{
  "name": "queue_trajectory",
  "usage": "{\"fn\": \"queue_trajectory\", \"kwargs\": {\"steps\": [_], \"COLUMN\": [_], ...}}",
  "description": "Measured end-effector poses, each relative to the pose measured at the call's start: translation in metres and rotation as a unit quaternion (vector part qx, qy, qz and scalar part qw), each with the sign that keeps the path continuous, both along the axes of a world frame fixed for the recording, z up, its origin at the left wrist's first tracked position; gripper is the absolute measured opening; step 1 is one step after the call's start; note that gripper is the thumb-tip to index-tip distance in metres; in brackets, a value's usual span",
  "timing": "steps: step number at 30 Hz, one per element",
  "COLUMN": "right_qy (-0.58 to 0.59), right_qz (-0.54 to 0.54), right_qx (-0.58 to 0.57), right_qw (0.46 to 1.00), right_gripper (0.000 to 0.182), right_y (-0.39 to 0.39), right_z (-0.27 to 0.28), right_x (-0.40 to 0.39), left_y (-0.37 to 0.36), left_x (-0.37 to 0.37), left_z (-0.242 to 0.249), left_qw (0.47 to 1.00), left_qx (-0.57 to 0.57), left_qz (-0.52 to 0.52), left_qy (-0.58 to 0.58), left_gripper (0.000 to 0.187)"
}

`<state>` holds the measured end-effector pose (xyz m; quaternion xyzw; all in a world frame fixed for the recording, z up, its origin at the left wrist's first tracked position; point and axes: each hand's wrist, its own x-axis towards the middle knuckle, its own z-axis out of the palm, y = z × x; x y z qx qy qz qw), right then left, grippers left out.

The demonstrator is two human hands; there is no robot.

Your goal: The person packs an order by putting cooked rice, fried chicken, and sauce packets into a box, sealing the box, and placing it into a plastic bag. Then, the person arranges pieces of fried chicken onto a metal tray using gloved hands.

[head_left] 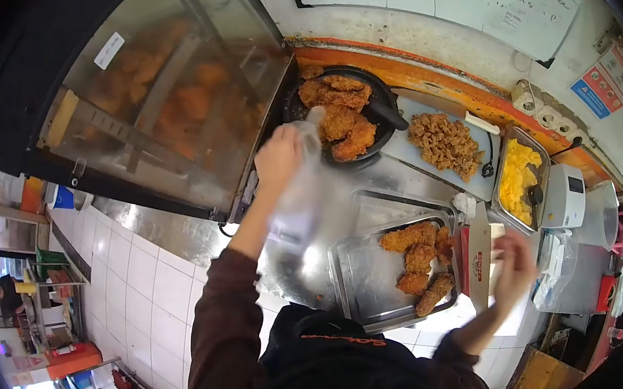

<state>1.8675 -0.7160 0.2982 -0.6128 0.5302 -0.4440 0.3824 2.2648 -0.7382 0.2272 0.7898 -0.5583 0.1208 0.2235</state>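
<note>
My left hand (279,156) is closed on a clear plastic bag (305,210), which hangs smeared by motion beside the black pan. Fried chicken pieces (348,111) fill the black pan (375,81) just right of that hand. Over at the right, my right hand (514,260) is blurred close to an open red and white carton (479,268); whether its fingers hold anything cannot be made out. Between the hands, a metal tray (363,284) carries several breaded chicken pieces (418,259) along its right side.
Chopped fried chicken (443,143) lies on a white cutting board (408,155) with a knife (482,123). Behind are a metal pan (509,213) of yellow food (516,173) and a white device (564,198). A glass-fronted cabinet (164,96) with fried food stands left.
</note>
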Motion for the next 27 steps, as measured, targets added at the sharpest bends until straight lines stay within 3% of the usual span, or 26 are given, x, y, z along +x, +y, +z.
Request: {"fn": "queue_trajectory", "kwargs": {"steps": [1, 3, 5, 7, 9, 11, 13, 15, 17, 19, 21, 24, 27], "right_qy": [-0.11, -0.062, -0.152, -0.192, -0.459, -0.449, -0.53, -0.524, -0.515, -0.505, -0.673, -0.68, -0.705], "right_qz": [0.083, 0.185, 0.269, 0.31, 0.21, 0.213, 0.095, 0.081, 0.249, 0.312, 0.323, 0.382, 0.36], "right_qx": [-0.005, 0.094, 0.096, 0.129, 0.305, 0.327, 0.416, 0.424, 0.308, 0.269, 0.308, 0.261, 0.269], "right_qw": [0.99, 0.976, 0.946, 0.922, 0.808, 0.804, 0.733, 0.734, 0.76, 0.758, 0.59, 0.57, 0.549], "right_gripper": [0.019, 0.026, 0.03, 0.032, 0.034, 0.037, 0.042, 0.047, 0.055, 0.062, 0.07, 0.077, 0.083], "right_y": [0.011, 0.016, 0.017, 0.028, 0.044, 0.053, 0.058, 0.065, 0.08, 0.097, 0.118, 0.158, 0.178], "right_z": [-0.013, -0.018, -0.067, -0.078, -0.062, -0.064, -0.086, -0.086, -0.083, -0.071, -0.056, -0.043, -0.08], "right_x": [0.027, 0.108, 0.161, 0.189, 0.209, 0.213, 0.218, 0.231, 0.243, 0.262, 0.281, 0.316, 0.346], "left_y": [0.019, 0.055, 0.085, 0.114, 0.133, 0.15, 0.167, 0.184, 0.201, 0.225, 0.25, 0.288, 0.327], "left_x": [-0.023, -0.061, -0.095, -0.11, -0.118, -0.119, -0.111, -0.097, -0.078, -0.062, -0.044, -0.002, 0.044], "left_z": [0.014, 0.021, 0.046, 0.036, 0.04, 0.039, 0.024, -0.001, -0.006, -0.003, 0.003, -0.001, -0.003], "left_qw": [0.998, 0.987, 0.961, 0.954, 0.95, 0.943, 0.946, 0.951, 0.961, 0.957, 0.938, 0.917, 0.909], "left_qx": [-0.035, -0.057, -0.101, -0.12, -0.129, -0.14, -0.083, -0.029, -0.067, -0.053, -0.019, -0.001, -0.021], "left_qz": [-0.035, -0.111, -0.218, -0.217, -0.2, -0.181, -0.111, -0.08, -0.166, -0.167, -0.261, -0.309, -0.327], "left_qy": [0.033, 0.105, 0.139, 0.168, 0.203, 0.24, 0.293, 0.297, 0.213, 0.231, 0.226, 0.253, 0.256], "left_gripper": [0.008, 0.006, 0.012, 0.015, 0.014, 0.014, 0.014, 0.015, 0.014, 0.014, 0.014, 0.011, 0.011]}}
